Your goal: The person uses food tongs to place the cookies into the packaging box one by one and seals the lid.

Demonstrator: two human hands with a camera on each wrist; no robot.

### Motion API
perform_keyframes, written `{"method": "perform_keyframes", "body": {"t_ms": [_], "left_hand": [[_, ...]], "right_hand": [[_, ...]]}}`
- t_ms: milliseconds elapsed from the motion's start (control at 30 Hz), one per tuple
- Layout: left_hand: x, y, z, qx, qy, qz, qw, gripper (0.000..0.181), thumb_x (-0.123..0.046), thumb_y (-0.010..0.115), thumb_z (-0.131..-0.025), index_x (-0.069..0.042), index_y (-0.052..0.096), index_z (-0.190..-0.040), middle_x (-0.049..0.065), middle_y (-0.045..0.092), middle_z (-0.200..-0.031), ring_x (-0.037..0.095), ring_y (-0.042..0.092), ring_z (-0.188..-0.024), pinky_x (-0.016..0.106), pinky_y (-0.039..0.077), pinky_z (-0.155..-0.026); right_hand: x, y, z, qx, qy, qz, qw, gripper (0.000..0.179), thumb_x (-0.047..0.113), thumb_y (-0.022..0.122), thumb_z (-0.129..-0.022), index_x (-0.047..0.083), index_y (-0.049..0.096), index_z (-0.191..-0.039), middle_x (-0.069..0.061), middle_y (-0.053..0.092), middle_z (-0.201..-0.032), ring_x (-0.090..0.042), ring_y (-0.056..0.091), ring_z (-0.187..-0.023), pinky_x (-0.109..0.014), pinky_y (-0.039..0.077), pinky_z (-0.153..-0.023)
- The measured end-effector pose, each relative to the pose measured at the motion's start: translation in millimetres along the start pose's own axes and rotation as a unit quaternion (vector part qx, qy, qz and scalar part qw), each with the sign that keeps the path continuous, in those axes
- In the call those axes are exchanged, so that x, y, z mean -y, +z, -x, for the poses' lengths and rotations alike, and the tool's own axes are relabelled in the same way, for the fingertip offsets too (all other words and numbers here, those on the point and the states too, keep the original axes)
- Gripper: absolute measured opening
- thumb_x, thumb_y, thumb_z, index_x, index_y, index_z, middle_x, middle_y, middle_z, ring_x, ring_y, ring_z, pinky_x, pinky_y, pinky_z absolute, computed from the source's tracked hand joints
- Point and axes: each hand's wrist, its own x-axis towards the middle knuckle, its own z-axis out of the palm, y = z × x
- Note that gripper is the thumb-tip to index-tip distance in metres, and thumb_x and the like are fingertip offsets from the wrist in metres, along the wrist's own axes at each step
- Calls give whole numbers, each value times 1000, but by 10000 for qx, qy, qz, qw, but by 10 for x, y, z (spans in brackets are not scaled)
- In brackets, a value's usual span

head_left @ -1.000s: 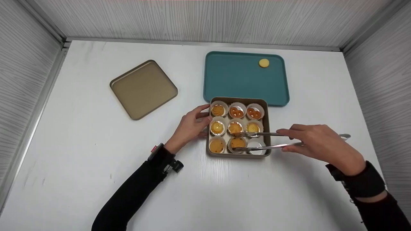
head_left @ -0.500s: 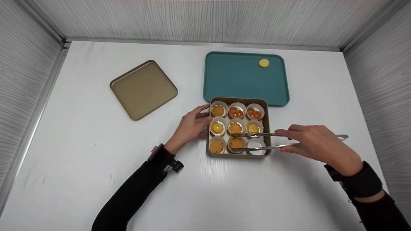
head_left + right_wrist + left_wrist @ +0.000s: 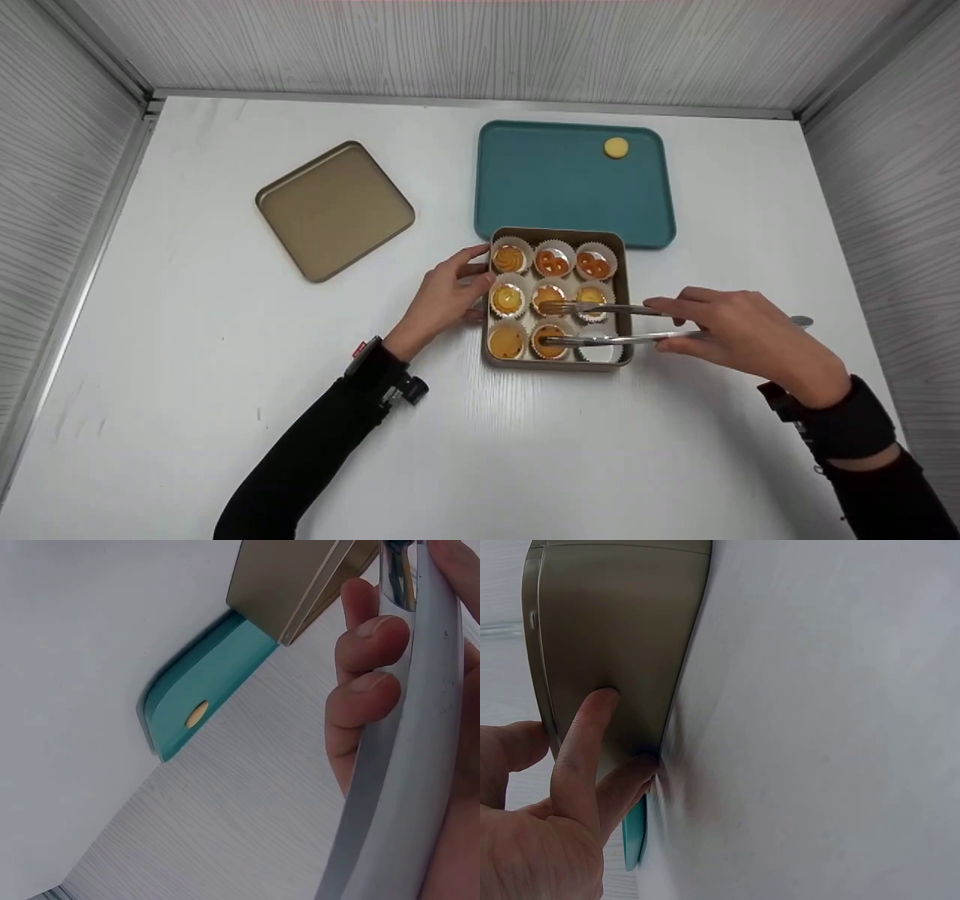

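Note:
My right hand (image 3: 739, 330) holds metal tongs (image 3: 652, 337) from the right, also seen close up in the right wrist view. The tongs' arms stand apart, one tip over the middle paper cup, the other over the round cookie (image 3: 546, 331) in the front middle cup. Whether either tip touches a cookie I cannot tell. A bronze-coloured square tin (image 3: 557, 366) holds rows of white paper cups with several cookies; its front right cup (image 3: 600, 351) shows white inside. Fingertips of my left hand (image 3: 442, 300) press the tin's left outer wall (image 3: 622, 630), thumb by the rim.
A teal tray (image 3: 555, 176) lies behind the tin, with one pale round cookie (image 3: 616, 148) near its far right corner. To the back left rests a bronze tin lid (image 3: 337, 210), turned at an angle. Pale panels enclose the white table's back and sides.
The tong tips have shifted slightly towards the far side of the tin. The front middle cookie now sits a little nearer the front of its cup. My left hand stays still.

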Motion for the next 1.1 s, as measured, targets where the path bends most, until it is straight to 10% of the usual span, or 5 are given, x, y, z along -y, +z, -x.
{"method": "perform_keyframes", "body": {"t_ms": [433, 1100], "left_hand": [[13, -3, 5, 23, 16, 210, 9998, 56, -22, 64, -103, -11, 47, -156, 20, 62, -141, 29, 63, -126, 34, 61, -84], [-4, 1, 13, 45, -79, 340, 9994, 56, -22, 63, -104, -12, 47, -156, 19, 61, -142, 29, 64, -125, 34, 63, -77]], "right_hand": [[-374, -16, -276, -1559, 1333, 74, 9787, 51, 26, 82, -92, 3, 66, -135, -16, 70, -91, -24, 62, -69, -41, 47, -55], [-822, 63, -674, -1904, 2454, 300, 9501, 54, 34, 73, -99, -9, 64, -131, -32, 67, -90, -49, 66, -75, -68, 51, -58]]}}
